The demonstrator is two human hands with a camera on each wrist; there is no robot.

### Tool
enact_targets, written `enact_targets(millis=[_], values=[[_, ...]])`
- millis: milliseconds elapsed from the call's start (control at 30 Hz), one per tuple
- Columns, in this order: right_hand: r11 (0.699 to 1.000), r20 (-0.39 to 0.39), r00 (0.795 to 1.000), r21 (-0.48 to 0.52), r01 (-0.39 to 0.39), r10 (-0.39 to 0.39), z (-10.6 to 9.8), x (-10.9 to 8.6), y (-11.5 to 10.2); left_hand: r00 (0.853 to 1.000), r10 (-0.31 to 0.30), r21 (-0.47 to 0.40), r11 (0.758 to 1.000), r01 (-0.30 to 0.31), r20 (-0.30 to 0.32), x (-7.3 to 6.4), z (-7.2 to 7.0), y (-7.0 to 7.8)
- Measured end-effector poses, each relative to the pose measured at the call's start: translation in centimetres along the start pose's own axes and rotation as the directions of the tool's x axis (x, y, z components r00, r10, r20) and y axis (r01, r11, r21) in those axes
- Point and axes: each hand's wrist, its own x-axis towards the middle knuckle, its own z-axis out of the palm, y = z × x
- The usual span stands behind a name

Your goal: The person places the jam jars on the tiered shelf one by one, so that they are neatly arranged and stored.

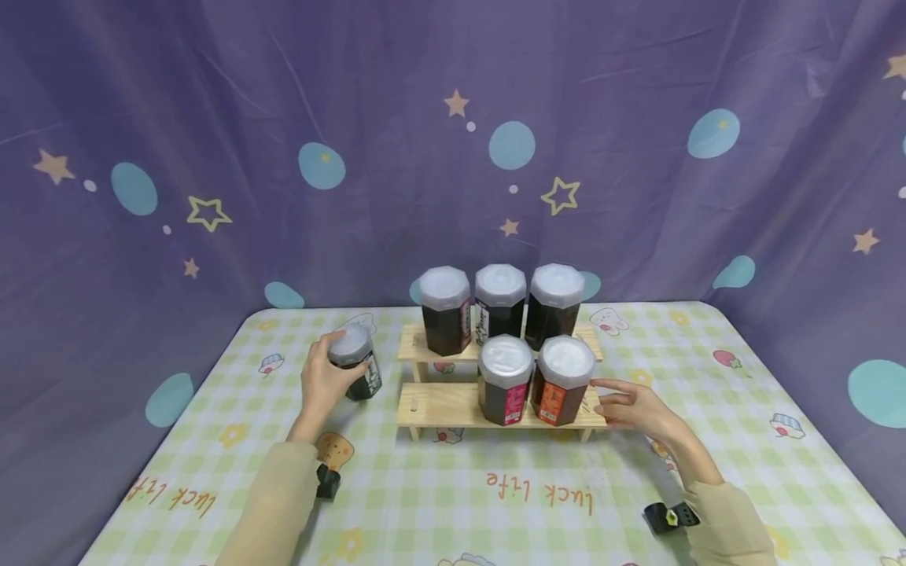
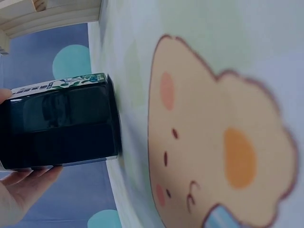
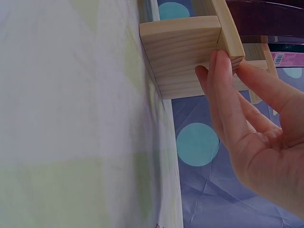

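My left hand (image 1: 327, 377) grips a dark jar (image 1: 366, 379) with a frosted lid, left of a two-tier wooden rack (image 1: 439, 405). In the left wrist view the jar (image 2: 61, 123) shows dark sides and a white label with green leaf print, its base close over the tablecloth. My right hand (image 1: 637, 409) is at the right end of the rack's lower shelf. The right wrist view shows its fingers (image 3: 227, 95) on both sides of the board's end (image 3: 232, 57), pinching it.
Three dark lidded jars (image 1: 501, 306) stand on the upper shelf. A jar with a pink label (image 1: 514, 404) and one with an orange label (image 1: 550, 402) stand on the lower shelf. A checked tablecloth (image 1: 453, 527) covers the table; a purple curtain (image 1: 396, 94) hangs behind.
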Motion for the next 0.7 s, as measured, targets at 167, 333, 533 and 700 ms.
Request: enact_targets(millis=[167, 333, 533, 700], values=[[1.000, -0.002, 1.000, 0.003, -0.004, 0.004, 0.0, 0.1, 0.1, 1.000, 0.016, 0.007, 1.000, -0.016, -0.003, -0.4, -0.4, 0.3], [1.000, 0.004, 1.000, 0.007, -0.002, 0.002, 0.1, 0.0, -0.1, 1.000, 0.028, 0.014, 1.000, -0.028, 0.000, -0.8, -0.9, 0.8], [1.000, 0.032, 0.999, 0.015, 0.024, -0.025, -0.1, 0.1, 0.2, 0.999, 0.043, 0.016, 0.999, -0.043, -0.007, -1.3, -1.7, 1.9], [0.996, 0.073, 0.993, 0.027, 0.090, -0.092, -0.3, 0.0, 0.4, 0.998, 0.064, 0.005, 0.998, -0.064, -0.009, -1.6, -2.3, 2.6]])
